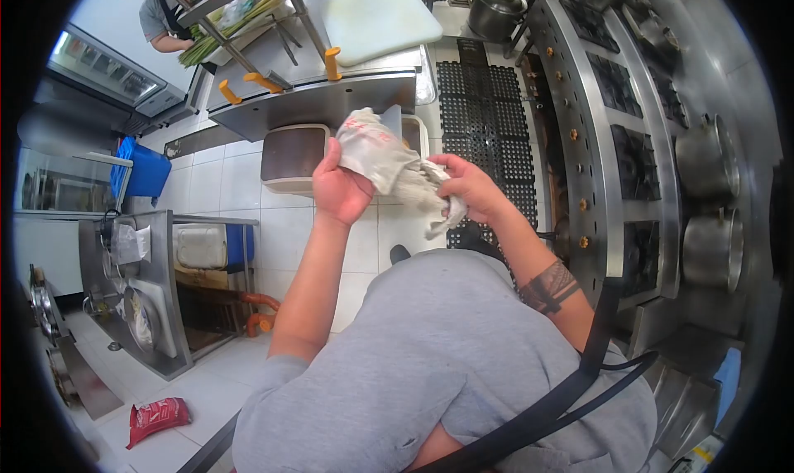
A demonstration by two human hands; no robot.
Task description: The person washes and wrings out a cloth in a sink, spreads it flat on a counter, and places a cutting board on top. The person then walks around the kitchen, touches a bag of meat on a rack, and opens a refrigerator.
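Note:
A crumpled off-white cloth (372, 150) with red printed marks is stretched between my two hands in front of my body. My left hand (343, 190) is under and behind its left part, thumb up along the edge, the other fingers mostly hidden by the fabric. Bunched cloth is pinched in the fingers of my right hand (466, 188), and a loose end hangs below them. Just past the cloth's upper right edge shows a flat grey piece (392, 124); I cannot tell whether it is a blade or whether a hand holds it.
Ahead stands a steel counter with a white cutting board (380, 18). Bins (294, 155) sit beneath it. Gas stoves (616, 84) and pots line the right, beside a black rubber mat (484, 93). Another person (157, 18) is near green stalks. A red packet (157, 421) lies lower left.

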